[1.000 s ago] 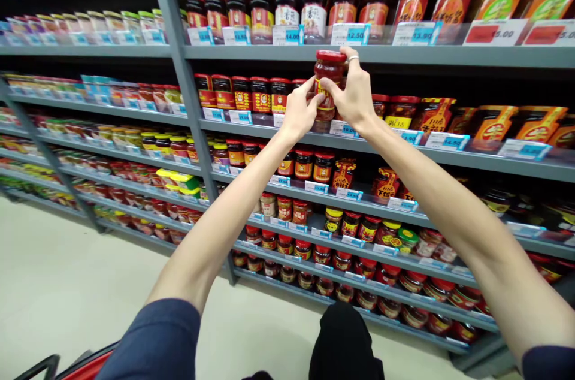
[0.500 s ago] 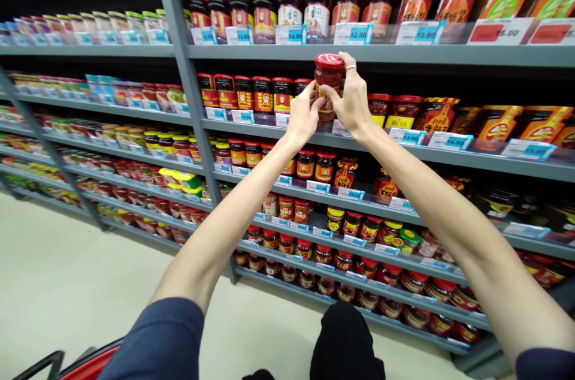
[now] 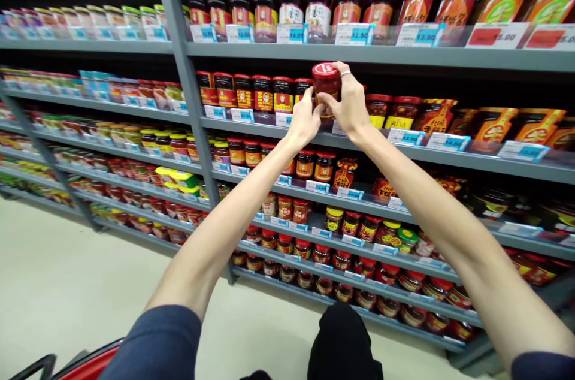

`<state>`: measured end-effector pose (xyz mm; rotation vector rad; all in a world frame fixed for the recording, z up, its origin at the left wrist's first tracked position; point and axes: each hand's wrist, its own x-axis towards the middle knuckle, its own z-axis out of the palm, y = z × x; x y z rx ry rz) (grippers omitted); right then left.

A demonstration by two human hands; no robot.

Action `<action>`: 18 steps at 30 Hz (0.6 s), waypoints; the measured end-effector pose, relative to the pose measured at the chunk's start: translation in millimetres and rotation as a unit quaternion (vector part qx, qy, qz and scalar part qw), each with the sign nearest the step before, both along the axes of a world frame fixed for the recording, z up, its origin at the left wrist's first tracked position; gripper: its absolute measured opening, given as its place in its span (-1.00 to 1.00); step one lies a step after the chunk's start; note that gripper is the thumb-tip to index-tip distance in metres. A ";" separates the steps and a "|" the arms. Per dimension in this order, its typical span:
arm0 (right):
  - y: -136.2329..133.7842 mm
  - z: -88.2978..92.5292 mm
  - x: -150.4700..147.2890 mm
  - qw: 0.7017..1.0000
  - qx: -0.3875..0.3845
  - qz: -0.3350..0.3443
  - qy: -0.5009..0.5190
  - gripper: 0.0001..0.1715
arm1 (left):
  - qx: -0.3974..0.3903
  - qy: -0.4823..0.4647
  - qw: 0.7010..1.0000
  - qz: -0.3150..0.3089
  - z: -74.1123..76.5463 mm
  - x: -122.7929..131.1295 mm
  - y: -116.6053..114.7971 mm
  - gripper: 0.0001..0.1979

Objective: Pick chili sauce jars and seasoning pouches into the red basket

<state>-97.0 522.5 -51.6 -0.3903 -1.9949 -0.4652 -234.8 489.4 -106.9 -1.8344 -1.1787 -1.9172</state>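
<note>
A glass jar (image 3: 326,81) with a red lid and dark red contents is held upright before the second shelf from the top of this bay. My right hand (image 3: 351,103), with a ring on one finger, grips its right side and lid edge, the thumb across the front. On the lower left side, the fingers of my left hand (image 3: 305,118) close against the glass. Fingers hide most of the label. Just left of the held jar stands a row of dark jars with red and yellow labels (image 3: 263,94).
Above the hands runs a shelf edge (image 3: 287,51) with taller jars (image 3: 320,8) and price tags. Lower shelves hold more jars (image 3: 324,168). A grey upright post (image 3: 179,56) divides the bays. Something red with a black handle (image 3: 85,367) is at the lower left.
The jar has come slightly down and left, its lid now tilted more toward me. Both hands keep their grip on it, and the view has shifted a little.
</note>
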 end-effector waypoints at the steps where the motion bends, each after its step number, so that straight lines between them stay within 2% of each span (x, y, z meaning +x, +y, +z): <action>1: -2.4 0.3 1.0 1.000 0.006 -0.017 0.004 -0.29 | 0.003 0.005 1.000 0.015 -0.3 0.9 -1.8 -0.58; 5: -10.8 3.0 4.5 0.996 0.036 -0.079 0.021 -0.31 | 0.018 0.038 0.996 0.081 1.3 4.6 -3.0 -0.62; 10: -6.1 6.2 4.6 0.992 0.049 -0.113 0.006 -0.26 | 0.001 0.050 0.989 0.140 -0.8 4.7 5.7 -0.59; 14: 4.5 7.6 2.6 0.994 0.031 -0.106 -0.005 -0.16 | 0.001 0.061 0.986 0.155 -10.3 3.2 9.0 -0.56; 18: 17.3 8.1 1.6 0.998 0.009 -0.066 -0.001 -0.13 | 0.006 0.071 0.987 0.147 -20.1 5.6 6.3 -0.53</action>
